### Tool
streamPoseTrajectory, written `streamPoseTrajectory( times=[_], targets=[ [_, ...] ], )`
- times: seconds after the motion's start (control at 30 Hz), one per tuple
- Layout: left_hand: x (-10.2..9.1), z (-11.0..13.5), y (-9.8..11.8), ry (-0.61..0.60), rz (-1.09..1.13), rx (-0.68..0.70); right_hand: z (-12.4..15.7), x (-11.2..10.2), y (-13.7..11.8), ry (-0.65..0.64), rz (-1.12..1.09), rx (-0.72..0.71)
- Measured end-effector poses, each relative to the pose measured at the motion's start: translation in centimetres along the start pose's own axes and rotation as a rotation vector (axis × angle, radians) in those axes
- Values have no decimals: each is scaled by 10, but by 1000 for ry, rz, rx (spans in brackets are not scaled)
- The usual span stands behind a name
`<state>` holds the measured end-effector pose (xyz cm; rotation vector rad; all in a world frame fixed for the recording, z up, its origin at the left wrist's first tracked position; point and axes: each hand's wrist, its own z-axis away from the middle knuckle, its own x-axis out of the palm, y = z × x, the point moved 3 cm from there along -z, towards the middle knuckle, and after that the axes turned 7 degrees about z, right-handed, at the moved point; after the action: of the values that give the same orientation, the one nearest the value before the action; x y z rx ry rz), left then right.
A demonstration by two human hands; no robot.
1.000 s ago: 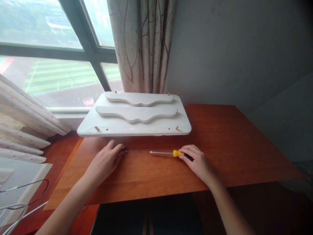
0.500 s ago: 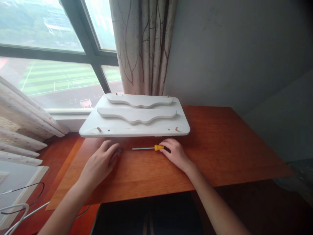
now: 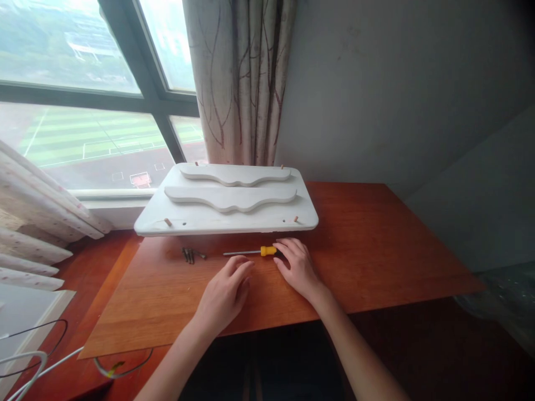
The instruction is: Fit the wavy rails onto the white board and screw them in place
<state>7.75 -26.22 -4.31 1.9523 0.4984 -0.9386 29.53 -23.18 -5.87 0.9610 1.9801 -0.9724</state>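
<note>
My right hand (image 3: 296, 266) rests on the table with its fingers over the dark end of a screwdriver (image 3: 268, 251), thumb on the near side. The screwdriver has a yellow and black handle, and its metal shaft lies flat, pointing left. Just below the shaft, my left hand (image 3: 225, 289) hovers or rests with loosely curved fingers and nothing visible in them. Several dark screws (image 3: 190, 255) lie in a small group to its left. Behind both hands is a white board (image 3: 234, 221) bearing two wavy-edged white wooden pieces (image 3: 234, 197) and wooden dowels (image 3: 168, 222) near its corners.
The brown wooden table (image 3: 368, 245) extends to the right, with its near edge by my body. A window (image 3: 100, 133) and a patterned curtain (image 3: 240, 83) stand behind. Cables (image 3: 42, 362) hang at the lower left, beside the table.
My left hand has moved right, away from the screws, which now show on the table. My right hand stays at the screwdriver handle. The view has shifted slightly.
</note>
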Motion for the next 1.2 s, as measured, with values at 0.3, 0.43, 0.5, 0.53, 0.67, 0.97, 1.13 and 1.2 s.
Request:
streamPoseTrajectory(
  times=[0.3,0.43,0.5,0.53,0.67,0.97,1.13,1.2],
  targets=[
    [15,-18,8,-12,148,-9,-3,3,-3,26,20,36],
    [15,-18,7,-4,157,-10,-3,5,-2,32,24,43],
    [15,-18,7,-3,162,-13,-4,3,-5,45,35,35],
    [15,-18,7,0,168,-13,-4,0,-7,63,41,26],
    [13,-19,9,35,166,-20,-1,-11,-27,165,-21,-42],
    [16,-18,8,17,54,-13,17,8,-57,40,-123,25],
    [17,-19,11,-12,99,38,14,7,-60,67,-164,-25],
    [18,-20,12,-4,106,41,14,8,-60,80,-160,-33]
  ],
)
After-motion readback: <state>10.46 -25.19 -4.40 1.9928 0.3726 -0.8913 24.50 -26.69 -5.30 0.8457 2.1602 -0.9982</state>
